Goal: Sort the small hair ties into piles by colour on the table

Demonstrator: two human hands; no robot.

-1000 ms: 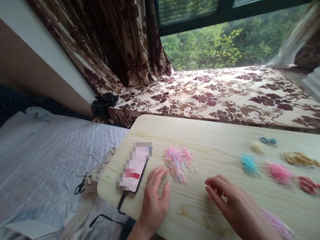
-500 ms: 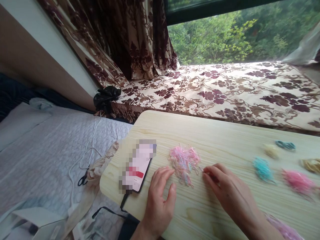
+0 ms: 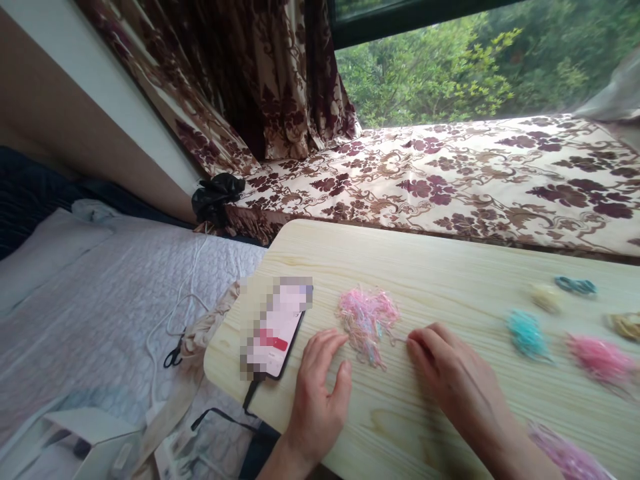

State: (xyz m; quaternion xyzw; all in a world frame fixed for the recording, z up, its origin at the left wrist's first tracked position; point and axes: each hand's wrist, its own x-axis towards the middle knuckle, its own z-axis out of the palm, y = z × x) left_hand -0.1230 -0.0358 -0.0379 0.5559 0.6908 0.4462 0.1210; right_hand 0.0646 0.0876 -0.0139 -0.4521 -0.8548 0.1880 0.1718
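Observation:
A mixed heap of thin pink, blue and pale elastic bands lies on the pale wooden table. My left hand rests flat just left of the heap, fingers spread, its fingertips touching the heap's edge. My right hand lies at the heap's right side, fingertips curled down onto a stray band at the edge; whether it holds one I cannot see. A phone with a lit screen lies left of my left hand.
Sorted little piles sit at the right: turquoise, pink, pale yellow, dark teal, mustard, lilac. A quilted bed with a white cable and scissors is left; a floral window seat lies behind.
My right hand has moved left across the table to the heap's right edge. The view has shifted slightly left. My left hand has stayed by the heap.

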